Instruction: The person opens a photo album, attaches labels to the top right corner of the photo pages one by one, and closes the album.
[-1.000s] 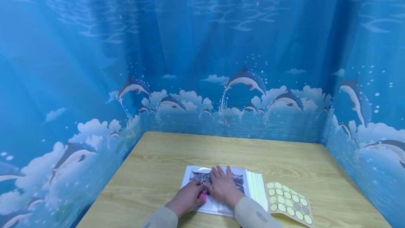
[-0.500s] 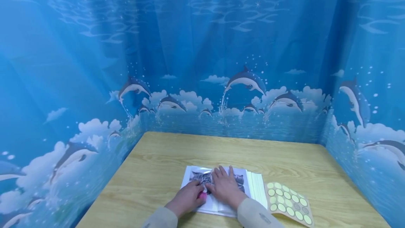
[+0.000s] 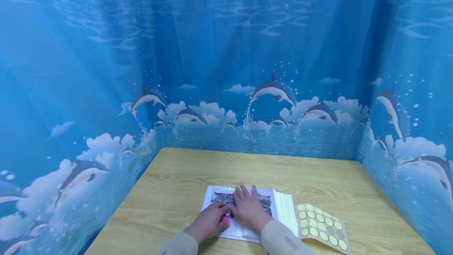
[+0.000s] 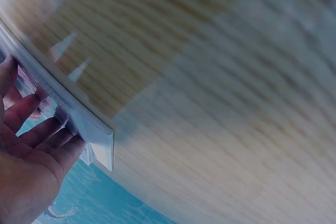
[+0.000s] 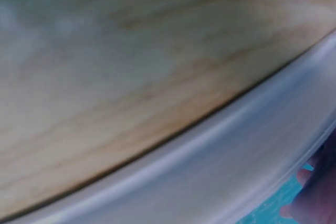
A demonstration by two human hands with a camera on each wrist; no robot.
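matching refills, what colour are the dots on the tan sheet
Mostly pale yellow dots; two look greyish. Best in the head view.

Place: curtained-off work area; room type beyond cannot be told.
Three sides: blue, dolphin-printed fabric curtains (image 3: 219, 42), visibly creased.
Between them: pale-yellow, wood-grain table (image 3: 184, 172) with rounded corners.

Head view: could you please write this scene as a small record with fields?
Backdrop: blue fabric curtain printed with dolphins
Surface: light wood-grain table
Centre: white rectangular book with a printed picture of grey striped cats
Left grip: touches the book; whether it holds the small pink thing is unclear
Right grip: rests on the picture, fingers outstretched
Beside book, right: tan paper sheet of round pale-yellow stickers; two spots grey
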